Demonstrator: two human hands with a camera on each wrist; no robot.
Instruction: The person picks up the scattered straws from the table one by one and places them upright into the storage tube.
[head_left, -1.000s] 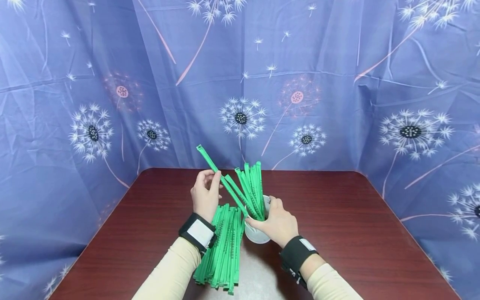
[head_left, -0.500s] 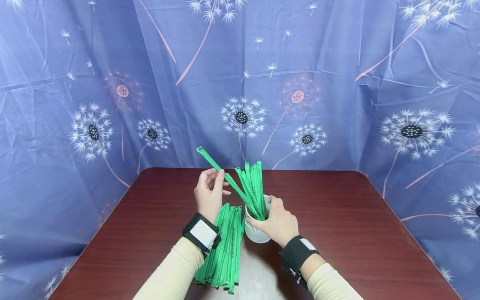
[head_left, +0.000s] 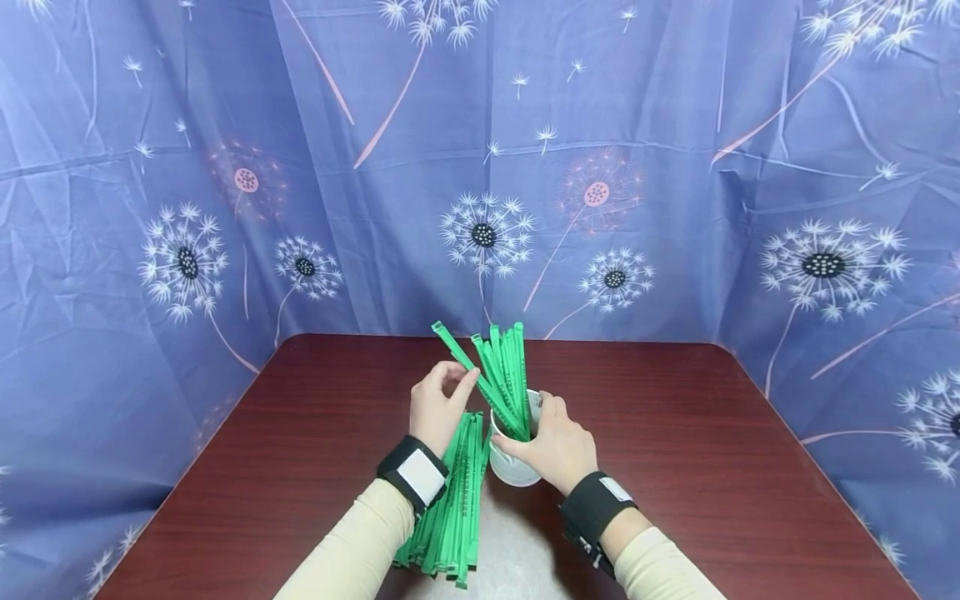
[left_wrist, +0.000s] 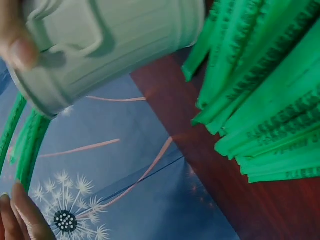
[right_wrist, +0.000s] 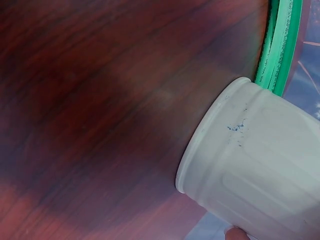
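Observation:
My left hand (head_left: 438, 408) pinches a long, thin green stick packet (head_left: 453, 345) with thumb and fingers. The packet leans left, its lower part at the mouth of a white ribbed cup (head_left: 514, 472). More green stick packets (head_left: 513, 367) with dark print stand upright in that cup. My right hand (head_left: 558, 447) grips the cup's rim and side. A moulded loop handle shows on the cup (left_wrist: 135, 45) in the left wrist view. Under my left wrist lies a pile of the same packets (head_left: 456, 508), partly hidden by the arm.
Everything stands on a dark red wood-grain table (head_left: 675, 467). The pile lies close to the cup's left side. A blue curtain (head_left: 375, 208) with dandelion prints hangs behind the table and along its sides. Both wrists wear black straps (head_left: 597, 510).
My left hand has moved right and slightly down, bringing its packet closer to those in the cup and lower. The right hand and the cup have stayed in place.

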